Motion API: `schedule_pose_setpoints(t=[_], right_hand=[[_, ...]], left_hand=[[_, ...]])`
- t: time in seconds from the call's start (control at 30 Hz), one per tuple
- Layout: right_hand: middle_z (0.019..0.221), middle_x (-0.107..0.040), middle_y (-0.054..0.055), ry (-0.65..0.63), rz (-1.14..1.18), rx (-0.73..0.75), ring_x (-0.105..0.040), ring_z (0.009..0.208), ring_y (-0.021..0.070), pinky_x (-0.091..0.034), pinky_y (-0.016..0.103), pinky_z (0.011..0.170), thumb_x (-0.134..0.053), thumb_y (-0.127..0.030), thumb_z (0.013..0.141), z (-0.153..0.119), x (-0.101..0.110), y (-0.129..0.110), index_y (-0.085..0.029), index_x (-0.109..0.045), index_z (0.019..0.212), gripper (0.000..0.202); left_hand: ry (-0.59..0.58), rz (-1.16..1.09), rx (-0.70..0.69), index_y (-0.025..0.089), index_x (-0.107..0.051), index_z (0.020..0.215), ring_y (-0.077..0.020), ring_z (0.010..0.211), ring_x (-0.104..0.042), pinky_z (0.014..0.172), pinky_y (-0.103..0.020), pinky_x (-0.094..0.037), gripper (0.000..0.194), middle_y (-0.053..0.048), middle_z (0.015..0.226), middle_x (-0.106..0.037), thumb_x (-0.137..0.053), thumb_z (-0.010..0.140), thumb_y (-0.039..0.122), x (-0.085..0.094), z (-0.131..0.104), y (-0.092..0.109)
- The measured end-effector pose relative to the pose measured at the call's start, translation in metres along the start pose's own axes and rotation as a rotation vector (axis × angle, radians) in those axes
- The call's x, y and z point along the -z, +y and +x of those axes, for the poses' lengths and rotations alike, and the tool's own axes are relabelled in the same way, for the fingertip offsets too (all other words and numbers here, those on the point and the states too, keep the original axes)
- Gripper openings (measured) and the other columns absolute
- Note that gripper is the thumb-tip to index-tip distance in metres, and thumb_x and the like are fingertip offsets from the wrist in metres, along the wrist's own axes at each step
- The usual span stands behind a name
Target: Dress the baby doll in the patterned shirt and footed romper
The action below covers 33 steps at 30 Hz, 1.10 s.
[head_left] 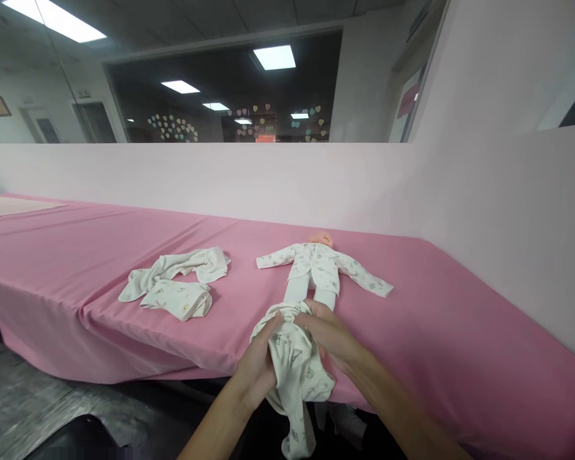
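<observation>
A baby doll lies on its back on the pink-covered table, wearing a white printed baby top with both sleeves stretched outward. White shows on its legs, and its feet are hidden behind my hands and the cloth. Between my hands hang white printed baby pants, bunched at the top and drooping past the table's front edge. My left hand is closed on the left side of the bunched top. My right hand grips the other side, close by the doll's lower legs.
Left of the doll lie a white cloth and a folded printed garment. A pale cloth is at the far left of the pink sheet. A white wall with a wide glass or mirror panel stands behind the table.
</observation>
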State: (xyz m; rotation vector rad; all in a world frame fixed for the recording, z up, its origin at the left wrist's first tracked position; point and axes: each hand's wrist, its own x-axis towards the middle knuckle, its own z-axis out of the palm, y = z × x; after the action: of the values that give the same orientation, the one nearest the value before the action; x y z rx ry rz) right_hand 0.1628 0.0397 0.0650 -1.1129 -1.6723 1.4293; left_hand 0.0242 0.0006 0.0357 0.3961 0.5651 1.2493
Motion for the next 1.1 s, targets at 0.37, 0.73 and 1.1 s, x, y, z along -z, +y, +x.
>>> schedule_pose_setpoints(t=[0.37, 0.73, 1.1], right_hand=[[0.087, -0.053, 0.0, 0.066, -0.523, 0.207, -0.046, 0.076, 0.0104, -0.034, 0.02, 0.065, -0.038, -0.028, 0.083, 0.052, 0.035, 0.01, -0.017, -0.045, 0.091, 0.015], [0.102, -0.055, 0.008, 0.333, -0.754, 0.14, -0.05, 0.095, 0.0209, -0.035, 0.033, 0.084, -0.035, -0.019, 0.085, 0.081, 0.037, 0.017, -0.018, -0.046, 0.111, 0.028], [0.101, -0.054, 0.007, 0.616, -0.641, 0.104, -0.048, 0.1, 0.0212, -0.039, 0.039, 0.092, -0.047, -0.048, 0.09, -0.054, 0.005, 0.065, -0.02, -0.055, 0.097, 0.03]], left_hand=[[0.088, -0.005, -0.043, 0.014, -0.065, 0.109, -0.0192, 0.097, -0.066, 0.094, -0.031, -0.052, 0.024, -0.008, 0.103, -0.069, -0.06, 0.086, 0.015, 0.002, 0.007, -0.001], [0.086, 0.222, -0.204, 0.02, -0.063, 0.097, -0.0123, 0.104, -0.059, 0.1, -0.026, -0.044, 0.015, 0.0, 0.099, -0.063, -0.064, 0.082, 0.014, 0.018, 0.011, -0.012], [0.29, 1.031, -0.483, 0.019, -0.067, 0.085, -0.0186, 0.082, -0.058, 0.071, -0.024, -0.042, 0.018, -0.004, 0.089, -0.068, -0.075, 0.073, 0.03, 0.027, 0.005, 0.003]])
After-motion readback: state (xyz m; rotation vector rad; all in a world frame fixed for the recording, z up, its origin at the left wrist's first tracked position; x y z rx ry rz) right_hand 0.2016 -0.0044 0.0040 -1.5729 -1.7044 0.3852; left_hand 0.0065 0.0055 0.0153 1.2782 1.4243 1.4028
